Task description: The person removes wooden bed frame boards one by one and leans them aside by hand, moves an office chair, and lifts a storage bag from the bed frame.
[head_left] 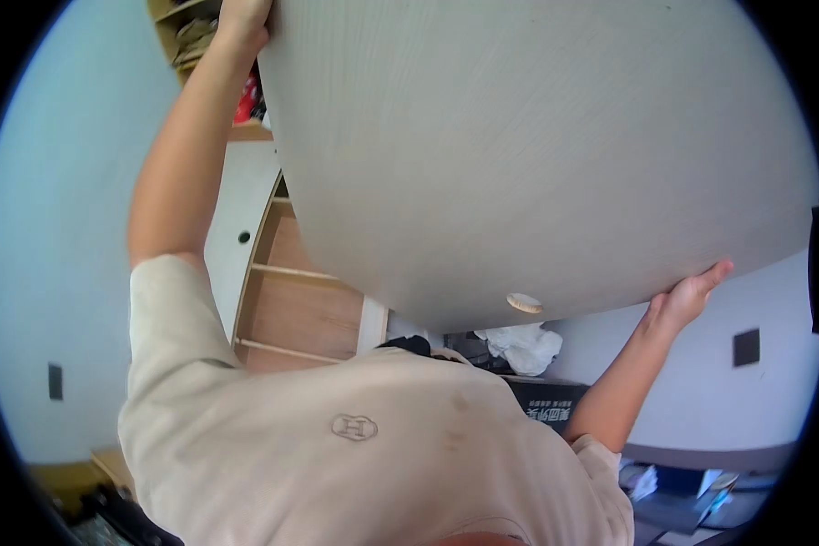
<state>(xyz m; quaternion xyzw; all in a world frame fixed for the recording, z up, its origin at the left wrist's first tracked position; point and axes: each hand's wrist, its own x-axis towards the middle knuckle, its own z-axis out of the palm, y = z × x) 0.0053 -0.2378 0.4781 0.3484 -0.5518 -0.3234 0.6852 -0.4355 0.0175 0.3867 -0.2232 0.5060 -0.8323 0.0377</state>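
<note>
Grey panel (pixel 537 155) with round hole (pixel 524 303); pale wall (pixel 73 227) behind.

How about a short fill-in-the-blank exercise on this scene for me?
1. The left hand and right hand both touch the large panel; the one higher in the picture is the ____ hand.
2. The emblem on the shirt shows the letter ____.
3. The colour of the crumpled bag is ____.

Missing words: left; H; white.
</note>
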